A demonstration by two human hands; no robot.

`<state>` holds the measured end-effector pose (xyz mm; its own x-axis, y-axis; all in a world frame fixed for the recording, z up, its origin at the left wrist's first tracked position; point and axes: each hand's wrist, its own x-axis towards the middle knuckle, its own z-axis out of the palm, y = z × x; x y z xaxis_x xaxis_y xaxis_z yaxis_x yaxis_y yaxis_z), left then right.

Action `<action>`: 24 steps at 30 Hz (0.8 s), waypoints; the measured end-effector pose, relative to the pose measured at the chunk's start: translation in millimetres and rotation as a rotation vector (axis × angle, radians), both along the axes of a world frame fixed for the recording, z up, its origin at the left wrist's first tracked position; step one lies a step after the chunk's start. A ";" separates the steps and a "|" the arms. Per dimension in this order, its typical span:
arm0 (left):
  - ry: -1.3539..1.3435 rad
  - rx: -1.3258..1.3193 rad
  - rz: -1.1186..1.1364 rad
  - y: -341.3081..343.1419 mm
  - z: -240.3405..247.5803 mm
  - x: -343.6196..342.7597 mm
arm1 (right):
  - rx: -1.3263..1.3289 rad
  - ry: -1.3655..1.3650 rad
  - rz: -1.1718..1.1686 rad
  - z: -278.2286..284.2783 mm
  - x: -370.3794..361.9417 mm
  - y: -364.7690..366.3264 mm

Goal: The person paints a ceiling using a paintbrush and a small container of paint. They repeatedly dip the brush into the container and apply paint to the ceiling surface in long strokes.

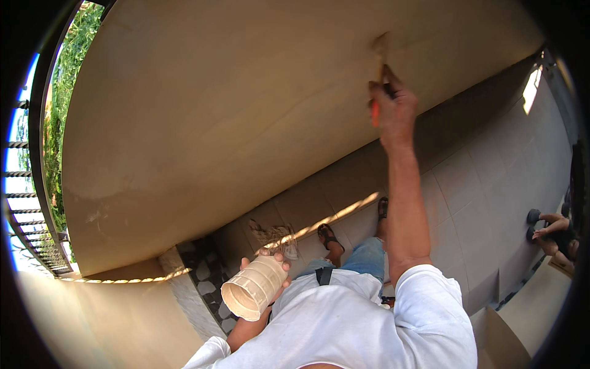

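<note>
My right hand (pixel 394 111) is stretched far out, closed around the handle of a paintbrush (pixel 381 55). A bit of orange-red shows at the handle below the fingers. The bristles are blurred and meet the tan wall (pixel 233 104), or come very close to it. Low and near my body, my left hand (pixel 283 277) wraps round a cream ribbed plastic cup (pixel 253 288), tilted with its mouth toward the lower left. The cup's inside looks pale; whether paint lies in it I cannot tell.
A crumpled rag (pixel 273 238) lies on the tiled floor (pixel 467 203) by the wall's foot. Dark stones (pixel 209 280) border a pale ledge at the lower left. Metal railing (pixel 27 197) runs along the left. Another person (pixel 556 230) is at the far right.
</note>
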<state>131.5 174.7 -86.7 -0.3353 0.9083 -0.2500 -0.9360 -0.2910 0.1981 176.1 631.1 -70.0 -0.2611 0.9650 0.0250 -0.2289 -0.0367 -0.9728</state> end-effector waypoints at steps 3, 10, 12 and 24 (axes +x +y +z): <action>0.017 -0.016 -0.008 -4.0 1.5 -2.1 | -0.005 0.030 0.245 -18.3 -57.6 -106.9; 0.076 0.005 -0.035 -5.3 5.9 -16.3 | 0.095 0.114 0.895 -62.0 -47.7 -148.4; 0.077 0.009 -0.042 -1.9 4.6 -18.4 | -0.054 0.102 0.908 -56.5 -23.3 -76.9; 0.030 0.042 -0.075 110.3 -4.4 34.9 | 0.000 0.001 0.163 -26.3 219.2 297.4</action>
<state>166.4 285.0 -91.2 -0.2726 0.9407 -0.2022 -0.9493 -0.2288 0.2155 395.3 928.5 -96.3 -0.4139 0.9100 0.0259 -0.2212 -0.0730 -0.9725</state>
